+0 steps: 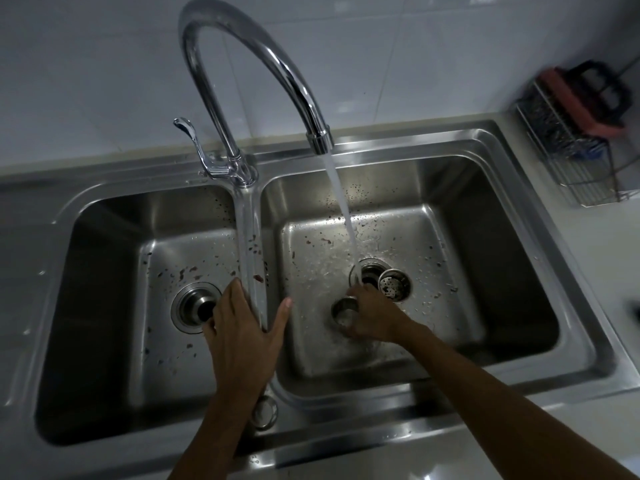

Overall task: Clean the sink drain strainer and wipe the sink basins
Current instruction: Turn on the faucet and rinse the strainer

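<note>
Gripping round, shiny steel strainer (343, 310).

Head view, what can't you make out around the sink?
- Wire rack contents: head view, blurred.
- Dark object on the counter: head view, cut off by right edge.
- Strainer cup: head view, far side hidden by right hand.
- Left drain: partly covered by left hand.
</note>
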